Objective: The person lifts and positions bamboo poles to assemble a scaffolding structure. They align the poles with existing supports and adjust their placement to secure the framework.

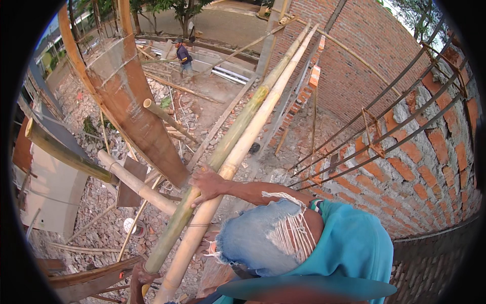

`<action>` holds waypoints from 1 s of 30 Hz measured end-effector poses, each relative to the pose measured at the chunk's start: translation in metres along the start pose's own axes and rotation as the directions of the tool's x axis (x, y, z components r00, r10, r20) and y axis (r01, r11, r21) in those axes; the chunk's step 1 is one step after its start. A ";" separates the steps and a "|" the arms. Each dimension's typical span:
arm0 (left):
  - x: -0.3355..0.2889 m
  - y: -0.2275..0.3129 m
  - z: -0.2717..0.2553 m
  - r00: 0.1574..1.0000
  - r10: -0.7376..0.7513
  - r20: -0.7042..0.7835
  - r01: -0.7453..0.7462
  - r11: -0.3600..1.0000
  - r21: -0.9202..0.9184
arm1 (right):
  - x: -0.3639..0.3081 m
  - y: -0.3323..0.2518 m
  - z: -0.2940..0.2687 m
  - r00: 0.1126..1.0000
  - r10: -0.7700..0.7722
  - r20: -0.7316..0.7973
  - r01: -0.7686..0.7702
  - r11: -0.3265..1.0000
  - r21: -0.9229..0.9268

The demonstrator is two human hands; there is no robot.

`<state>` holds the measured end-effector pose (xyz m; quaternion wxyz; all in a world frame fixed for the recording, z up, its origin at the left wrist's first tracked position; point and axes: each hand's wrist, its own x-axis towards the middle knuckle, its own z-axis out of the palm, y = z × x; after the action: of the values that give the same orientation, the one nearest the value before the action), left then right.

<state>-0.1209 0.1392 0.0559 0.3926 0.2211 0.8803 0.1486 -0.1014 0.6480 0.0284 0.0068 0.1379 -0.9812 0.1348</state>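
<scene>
Two long bamboo poles lie side by side, running from my lap up and away to the far right. One is the greenish bamboo pole (174,235), the other the pale bamboo pole (202,218). My right hand (206,185) is closed over the greenish pole, its fingers over the top and its wrist across the pale one. Near the lower end of the greenish pole, my left hand (144,276) is wrapped round it, partly hidden by the pole. A thin tie (200,225) circles the pale pole below my right hand. My knee in torn jeans is close beside the poles.
A crosswise bamboo pole (136,185) meets the poles from the left. A tall wooden board (136,116) stands beyond it. Steel rebar (354,142) juts from a rough brick wall (430,167) at right. Far below, a person (183,54) stands among rubble (202,96). A white bucket (134,227) is lower left.
</scene>
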 end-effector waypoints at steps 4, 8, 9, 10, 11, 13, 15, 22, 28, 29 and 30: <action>-0.005 0.003 -0.001 1.000 -0.020 0.003 0.020 0.999 -0.034 | 0.001 0.000 0.000 0.999 0.019 0.029 -0.020 0.999 0.032; -0.001 -0.012 0.006 0.998 -0.065 -0.010 0.066 0.986 0.154 | 0.010 0.004 -0.008 0.986 -0.004 0.165 -0.001 1.000 0.025; 0.002 -0.020 0.008 0.997 -0.074 0.004 0.072 0.982 0.172 | 0.015 0.005 -0.012 0.984 -0.043 0.171 0.034 0.998 0.053; 0.005 -0.027 0.012 0.998 -0.065 0.014 0.061 0.980 0.187 | 0.021 0.007 -0.017 0.972 -0.076 0.220 0.064 0.996 0.064; 0.008 -0.035 0.016 0.999 -0.046 0.011 0.043 0.978 0.206 | 0.026 0.008 -0.022 0.957 -0.111 0.268 0.093 0.993 0.079; 0.014 -0.050 0.022 0.999 -0.043 0.033 0.034 0.975 0.220 | 0.031 0.007 -0.032 0.948 -0.107 0.301 0.083 0.992 0.092; 0.019 -0.060 0.024 0.990 -0.102 0.096 0.079 0.974 0.214 | 0.034 0.004 -0.040 0.935 -0.093 0.342 0.065 0.993 0.094; 0.014 -0.058 0.016 0.977 -0.014 0.214 -0.004 0.997 0.083 | 0.040 -0.001 -0.040 0.866 0.011 0.500 -0.017 1.000 0.008; 0.002 -0.053 0.022 0.999 -0.025 0.026 0.025 0.999 0.025 | 0.037 -0.002 -0.009 0.944 -0.030 0.327 0.004 0.997 0.078; 0.002 -0.052 0.022 1.000 -0.010 0.023 0.010 1.000 0.004 | 0.035 -0.001 -0.006 0.941 -0.010 0.338 -0.014 0.998 0.067; 0.001 -0.052 0.022 0.999 -0.022 0.039 0.023 1.000 -0.002 | 0.033 0.001 -0.003 0.952 -0.035 0.304 0.008 0.996 0.089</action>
<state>-0.1192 0.0972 0.0182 0.4116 0.2135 0.8747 0.1411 -0.1332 0.6406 0.0331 -0.1493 0.1681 -0.9621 0.1542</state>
